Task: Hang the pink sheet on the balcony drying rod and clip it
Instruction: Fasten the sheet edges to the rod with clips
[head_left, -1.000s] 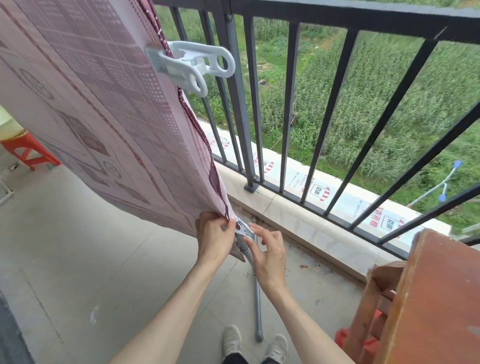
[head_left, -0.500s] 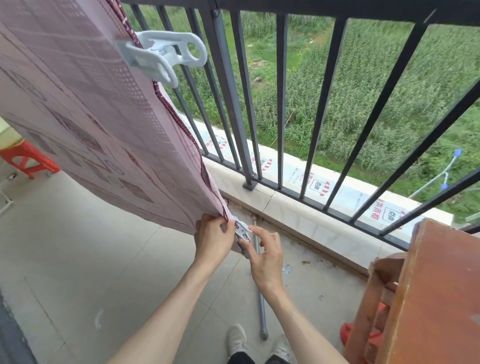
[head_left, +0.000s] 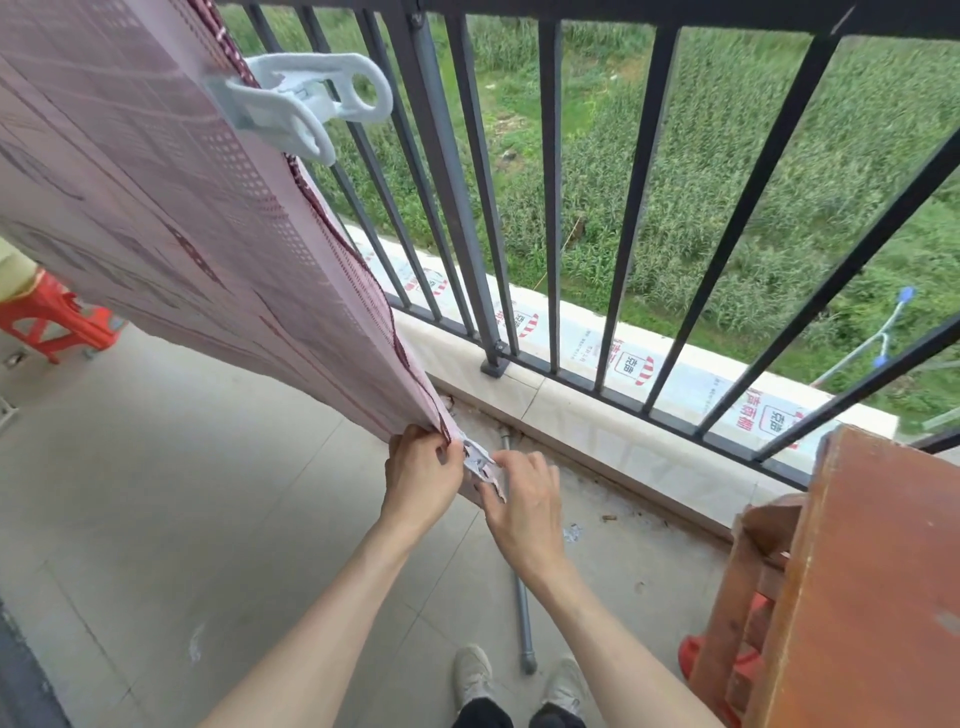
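The pink patterned sheet (head_left: 156, 208) hangs across the left half of the view, its dark red edge running down towards my hands. A large white clip (head_left: 306, 109) is clamped on that edge near the top. My left hand (head_left: 423, 475) grips the sheet's bottom corner. My right hand (head_left: 524, 506) pinches a small white clip (head_left: 479, 458) set on that same corner. The drying rod itself is hidden above the view.
The black balcony railing (head_left: 550, 208) stands just beyond the sheet, over a stone kerb (head_left: 571, 415). A grey metal pole (head_left: 522, 603) lies on the tiled floor by my feet. A brown wooden table (head_left: 857, 597) stands at the right, a red stool (head_left: 57, 322) at the far left.
The view has shifted slightly; the big white clip sits a little lower and further right. My hands stay at the sheet's corner, the right hand closing over the small clip.
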